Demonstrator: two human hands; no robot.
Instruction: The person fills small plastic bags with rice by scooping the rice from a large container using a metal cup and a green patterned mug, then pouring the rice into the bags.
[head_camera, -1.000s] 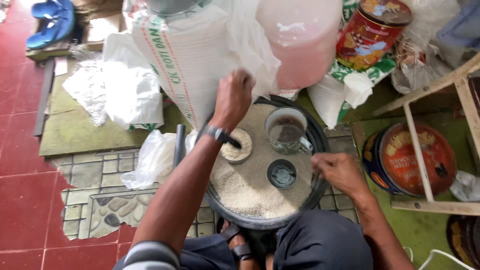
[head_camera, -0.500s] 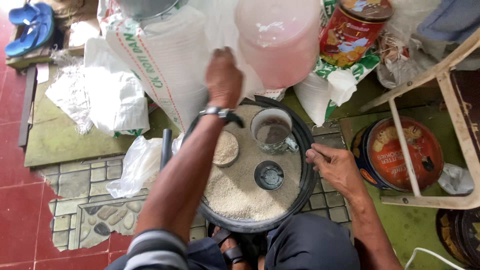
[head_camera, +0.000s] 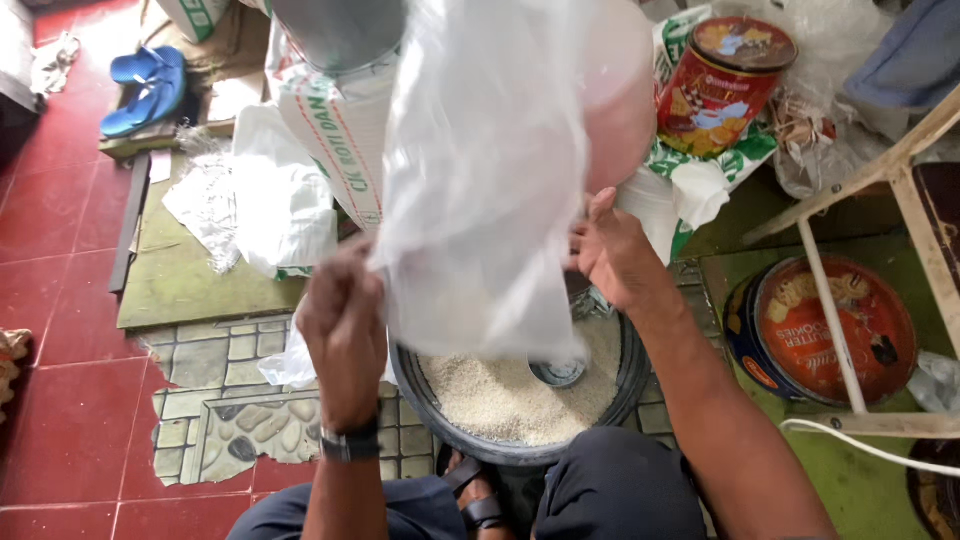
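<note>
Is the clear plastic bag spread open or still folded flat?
Spread out. The plastic bag hangs wide between the left hand and right hand, over the basin of white grains. Whether its mouth is open, I cannot tell.

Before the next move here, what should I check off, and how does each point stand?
1. Left hand grips the clear plastic bag edge: ok.
2. Right hand grips the bag's other edge: ok.
3. Bag hangs over the black basin of white grain: ok.
4. Bag mouth held open: cannot tell, it is blurred.
5. Small round cup lies in the grain under the bag: ok.
6. Round tin stands apart from the basin: ok.
</note>
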